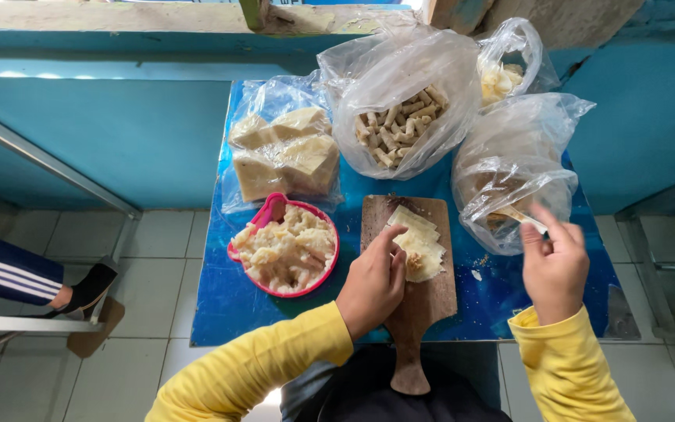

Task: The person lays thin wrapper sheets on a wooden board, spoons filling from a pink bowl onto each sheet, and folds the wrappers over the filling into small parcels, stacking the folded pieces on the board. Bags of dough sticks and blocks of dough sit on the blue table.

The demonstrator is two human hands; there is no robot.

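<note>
Sleeves: two, yellow, reaching in from the bottom edge.
Left hand [372, 283]: palm down, knuckles toward the camera, fingers curled and pressed onto the near edge of the pale slices [418, 241].
Right hand [554, 263]: raised above the surface, fingers bunched, pinching a thin pale strip [526, 219] at the mouth of the nearest bag.
Cutting board [412, 301]: one, wooden, handle pointing toward the person, lying on the blue surface [228, 301].
Pale slices: one small stack, upper half of the board, just under and beyond the left fingertips.
Bowl [284, 248]: one, pink, heaped with pale crumbled pieces, just left of the board, near the left hand but not touching it.
Plastic bags: four, clear, along the far side; one with large blocks [284, 152], one with short sticks [398, 121], one small at the back [505, 74], one under the right hand [509, 168].
Beyond the surface: one dark striped trouser leg [5, 270], far left, on the tiled floor.
</note>
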